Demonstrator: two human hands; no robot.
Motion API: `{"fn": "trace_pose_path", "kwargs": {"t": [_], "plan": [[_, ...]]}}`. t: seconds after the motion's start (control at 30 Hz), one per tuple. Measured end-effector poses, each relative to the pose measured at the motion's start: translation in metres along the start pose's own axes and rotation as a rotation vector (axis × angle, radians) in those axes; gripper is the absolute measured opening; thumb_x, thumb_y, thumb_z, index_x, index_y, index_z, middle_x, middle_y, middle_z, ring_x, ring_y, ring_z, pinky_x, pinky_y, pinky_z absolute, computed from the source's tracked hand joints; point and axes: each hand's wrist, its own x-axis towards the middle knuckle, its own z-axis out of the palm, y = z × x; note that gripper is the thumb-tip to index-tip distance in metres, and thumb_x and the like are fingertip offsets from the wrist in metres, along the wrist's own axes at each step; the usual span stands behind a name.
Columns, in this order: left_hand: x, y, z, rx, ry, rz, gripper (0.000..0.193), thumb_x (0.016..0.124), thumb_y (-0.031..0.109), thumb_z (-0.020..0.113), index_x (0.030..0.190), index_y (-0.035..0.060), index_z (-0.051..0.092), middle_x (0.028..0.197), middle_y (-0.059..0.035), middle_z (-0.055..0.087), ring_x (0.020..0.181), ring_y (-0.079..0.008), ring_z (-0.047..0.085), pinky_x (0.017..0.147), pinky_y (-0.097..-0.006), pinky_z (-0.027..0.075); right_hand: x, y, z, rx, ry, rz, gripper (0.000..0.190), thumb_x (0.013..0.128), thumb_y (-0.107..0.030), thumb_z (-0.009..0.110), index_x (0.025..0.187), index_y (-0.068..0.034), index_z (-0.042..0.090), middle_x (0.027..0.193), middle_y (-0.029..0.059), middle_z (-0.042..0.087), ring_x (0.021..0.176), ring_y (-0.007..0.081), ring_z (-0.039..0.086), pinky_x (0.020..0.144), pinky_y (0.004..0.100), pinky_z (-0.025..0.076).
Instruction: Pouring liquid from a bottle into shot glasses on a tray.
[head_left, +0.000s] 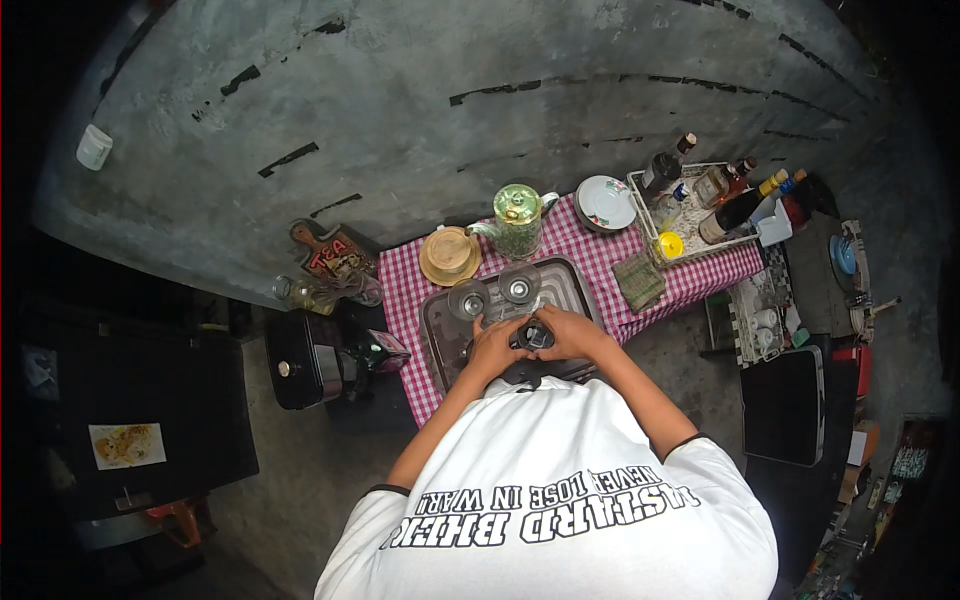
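Observation:
Both my left hand and my right hand close around a drinking glass at the near part of a metal tray. Just beyond the hands, a stemmed-looking clear glass stands on the tray to the left, and another clear glass stands beside it to the right. The fingertips of my left hand come close to the left glass. The lower part of the held glass is hidden, so whether it touches the tray cannot be told.
A green patterned pitcher, a wooden lidded container and stacked plates stand behind the tray on a checked tablecloth. Rightward are a folded cloth and a white basket of bottles. A black appliance stands left.

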Motion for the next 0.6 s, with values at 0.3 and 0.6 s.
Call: {"fn": "trace_pose_path", "kwargs": {"t": [0.3, 0.6], "plan": [[0.0004, 0.0019, -0.0014, 0.019, -0.003, -0.002, 0.084, 0.064, 0.042, 0.087, 0.140, 0.0229, 0.057, 0.125, -0.0077, 0.068, 0.122, -0.0221, 0.060, 0.117, -0.0579, 0.015, -0.0004, 0.0036, 0.0026, -0.013, 0.009, -0.025, 0.076, 0.069, -0.044, 0.083, 0.126, -0.003, 0.054, 0.113, 0.0202, 0.057, 0.101, 0.0398, 0.062, 0.088, 0.0453, 0.051], [0.0006, -0.0029, 0.0026, 0.020, -0.003, -0.005, 0.084, 0.064, 0.042, 0.087, 0.140, 0.0231, 0.057, 0.127, -0.0059, 0.067, 0.122, -0.0216, 0.060, 0.117, -0.0575, 0.015, -0.0003, 0.0019, 0.0021, -0.015, 0.015, -0.008, 0.072, 0.070, -0.044, 0.083, 0.123, -0.005, 0.055, 0.112, 0.0199, 0.058, 0.100, 0.0400, 0.063, 0.087, 0.0461, 0.051]]}}
